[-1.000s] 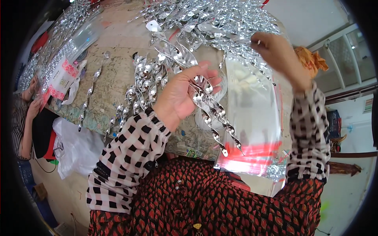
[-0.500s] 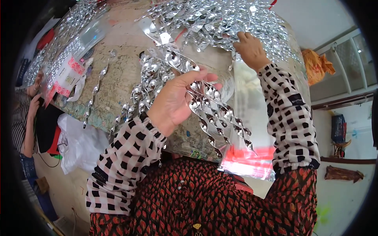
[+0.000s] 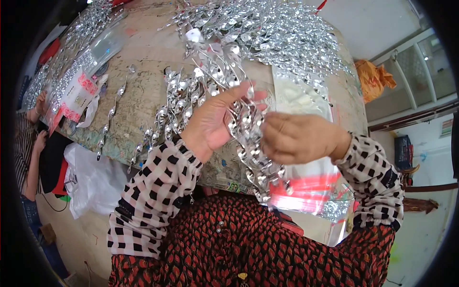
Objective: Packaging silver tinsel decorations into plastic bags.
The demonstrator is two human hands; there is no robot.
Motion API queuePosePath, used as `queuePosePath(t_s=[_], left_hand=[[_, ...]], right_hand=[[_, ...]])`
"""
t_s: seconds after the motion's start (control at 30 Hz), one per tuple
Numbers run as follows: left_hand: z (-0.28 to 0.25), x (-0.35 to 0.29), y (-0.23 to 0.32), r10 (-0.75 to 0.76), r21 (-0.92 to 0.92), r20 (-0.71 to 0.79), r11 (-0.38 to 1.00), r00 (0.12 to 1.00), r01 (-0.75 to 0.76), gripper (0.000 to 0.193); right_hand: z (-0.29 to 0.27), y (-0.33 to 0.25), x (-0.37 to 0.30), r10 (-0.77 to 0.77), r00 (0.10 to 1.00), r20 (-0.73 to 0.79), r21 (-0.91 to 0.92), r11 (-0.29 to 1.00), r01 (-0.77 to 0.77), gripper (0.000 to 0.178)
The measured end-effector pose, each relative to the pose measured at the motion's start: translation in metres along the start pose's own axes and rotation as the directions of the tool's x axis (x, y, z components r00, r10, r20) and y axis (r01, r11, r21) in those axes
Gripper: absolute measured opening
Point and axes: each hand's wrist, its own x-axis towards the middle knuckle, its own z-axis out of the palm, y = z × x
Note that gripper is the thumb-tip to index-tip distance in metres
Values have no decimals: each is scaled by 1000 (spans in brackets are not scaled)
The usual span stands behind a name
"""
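Observation:
In my left hand (image 3: 213,119), a bunch of shiny silver spiral strips (image 3: 246,126) lies across the palm, gripped between thumb and fingers. Its twisted ends dangle toward the table's near edge, and its flat tabbed ends point away. From the right, my right hand (image 3: 301,139) meets the bunch with fingers curled against it. Motion blurs those fingers, and the fingertips are partly hidden. More loose spiral strips (image 3: 174,103) lie on the table just left of my left hand.
A large heap of silver strips (image 3: 287,36) covers the far right of the worn table (image 3: 134,95). Clear plastic bags with red edges (image 3: 303,191) lie beneath my right hand. A pink-and-white packet (image 3: 79,95) sits at left, near another person's hand (image 3: 40,141). White plastic (image 3: 93,182) hangs below.
My right hand has come back from the far heap, toward me and left, to the held bunch. My left hand stays almost in place, still gripping the strips.

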Motion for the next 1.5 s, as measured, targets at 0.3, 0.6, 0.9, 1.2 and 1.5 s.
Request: queuePosePath(t_s=[0.3,0.6,0.9,1.2,1.5], left_hand=[[-9,-15,52,174,126,-77,978,982,-163,19],[-26,-10,52,41,132,-97,991,994,-28,22],[-19,-7,41,47,175,-58,984,997,-37,24],[4,-25,33,58,34,115,997,992,-62,30],[-27,-40,68,138,155,-159,981,978,-113,22]], right_hand=[[100,142,-20,728,683,-55,-74,679,-730,37],[134,185,-6,792,602,-101,-178,581,-795,19],[51,184,-1,517,739,-432,-200,744,-637,25],[-4,118,115,889,436,136,658,248,-711,21],[105,212,61,896,439,65,165,424,-891,19]])
